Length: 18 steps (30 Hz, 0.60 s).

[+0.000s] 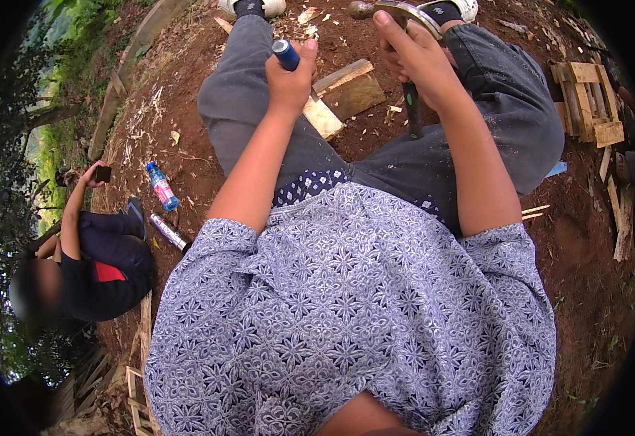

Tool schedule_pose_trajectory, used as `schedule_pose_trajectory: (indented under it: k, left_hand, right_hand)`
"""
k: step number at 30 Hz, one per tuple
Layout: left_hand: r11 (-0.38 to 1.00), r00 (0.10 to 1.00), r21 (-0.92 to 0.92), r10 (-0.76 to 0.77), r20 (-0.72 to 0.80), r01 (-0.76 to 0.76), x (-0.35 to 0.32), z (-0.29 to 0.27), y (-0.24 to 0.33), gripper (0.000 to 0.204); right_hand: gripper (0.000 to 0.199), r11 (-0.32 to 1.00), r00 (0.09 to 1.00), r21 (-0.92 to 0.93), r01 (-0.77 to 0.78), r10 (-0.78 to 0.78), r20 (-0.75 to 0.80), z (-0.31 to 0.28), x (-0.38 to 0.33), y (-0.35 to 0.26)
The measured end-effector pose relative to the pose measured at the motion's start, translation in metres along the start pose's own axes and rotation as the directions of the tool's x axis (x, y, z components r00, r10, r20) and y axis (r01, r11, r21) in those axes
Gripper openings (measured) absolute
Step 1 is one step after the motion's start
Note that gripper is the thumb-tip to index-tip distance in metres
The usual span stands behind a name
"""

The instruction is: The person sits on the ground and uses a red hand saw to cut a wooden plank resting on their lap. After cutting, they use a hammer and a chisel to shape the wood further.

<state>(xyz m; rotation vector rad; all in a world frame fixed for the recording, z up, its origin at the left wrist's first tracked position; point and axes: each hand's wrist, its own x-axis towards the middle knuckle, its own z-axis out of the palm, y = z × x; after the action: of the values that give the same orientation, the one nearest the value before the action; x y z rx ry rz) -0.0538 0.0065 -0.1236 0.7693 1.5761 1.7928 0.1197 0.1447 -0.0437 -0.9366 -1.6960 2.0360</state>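
Note:
My left hand (290, 81) is closed round the blue handle of a chisel (285, 54), whose silver end cap points up; its blade is hidden from view. In my right hand (425, 64) is a hammer (412, 109) with a black and green handle, gripped partway along. Its metal head (399, 10) is up at the top edge of the picture, beyond my fingers. Between my legs, below the two hands, lie pale and brown pieces of wood (356, 94) on the soil. Part of the wood is hidden behind my left hand and leg.
A seated person (106, 254) at the left holds up a dark phone (103, 174). Near them lie a plastic bottle (162, 187) and a silver flask (170, 231). A small wooden frame (590, 102) stands at the right, with loose wood strips (620, 211). Wood chips litter the brown soil.

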Motion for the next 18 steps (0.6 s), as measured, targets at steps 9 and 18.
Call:
schedule_pose_trajectory:
  k: [9, 18]
  left_hand:
    - [0.969, 0.990, 0.212, 0.111, 0.085, -0.127, 0.009, -0.008, -0.025, 0.036]
    - [0.944, 0.984, 0.281, 0.149, 0.098, -0.171, 0.015, -0.008, -0.034, 0.035]
  right_hand:
    - [0.042, 0.998, 0.994, -0.041, 0.057, -0.060, -0.086, 0.007, 0.002, -0.003]
    - [0.039, 0.982, 0.981, -0.035, 0.185, -0.187, -0.049, 0.012, 0.001, -0.010]
